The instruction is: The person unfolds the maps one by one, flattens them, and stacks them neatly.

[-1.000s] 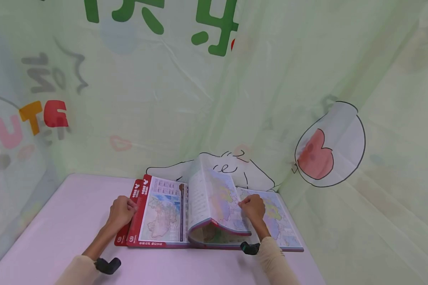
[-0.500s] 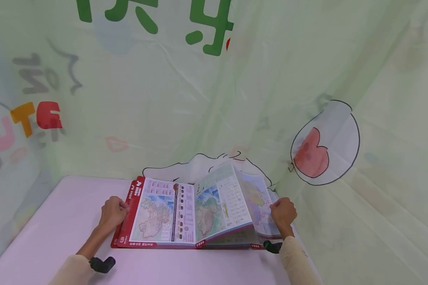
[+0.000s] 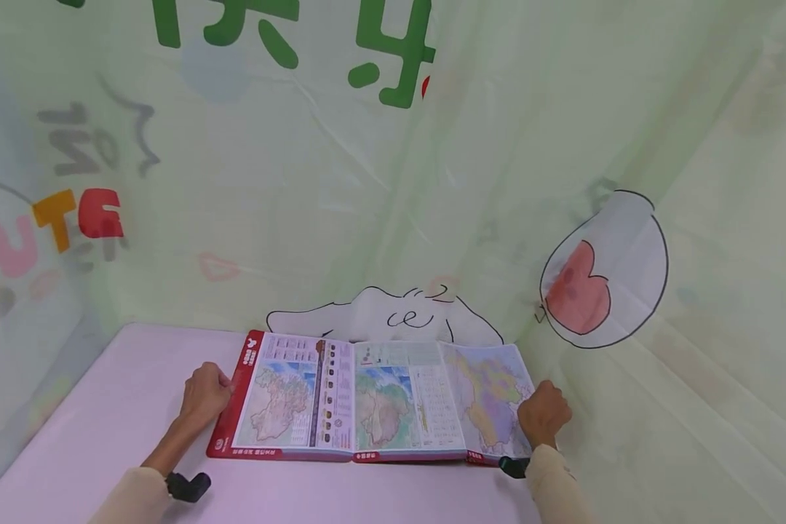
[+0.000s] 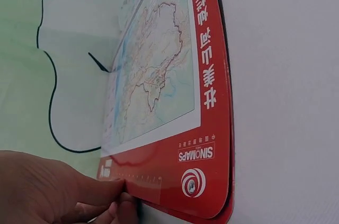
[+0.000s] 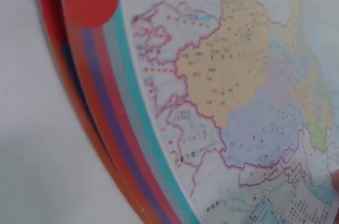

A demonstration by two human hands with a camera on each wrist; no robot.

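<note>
A fold-out map book [image 3: 383, 407] with a red left border and several map panels lies spread across the table. My left hand [image 3: 206, 397] pinches its red left edge [image 4: 159, 179], thumb on top and fingers beneath, as the left wrist view shows. At the opposite end my right hand [image 3: 544, 413] has curled fingers at the edge of the rightmost panel [image 3: 491, 397], which bears a multi-coloured map. In the right wrist view only a fingertip [image 5: 336, 180] shows at the frame's edge; the rest of that hand is hidden there. Coloured bands line the panel's layered border [image 5: 114, 102].
The pale pink table [image 3: 334, 495] runs back to a light green curtain [image 3: 268, 182] printed with letters and drawings. On the right the curtain [image 3: 661, 422] comes close beside my right hand and the book's end.
My right hand has moved to the right with the map panel's edge. The raised, bent panels have come down and now lie nearly flat. My left hand stays at the red edge.
</note>
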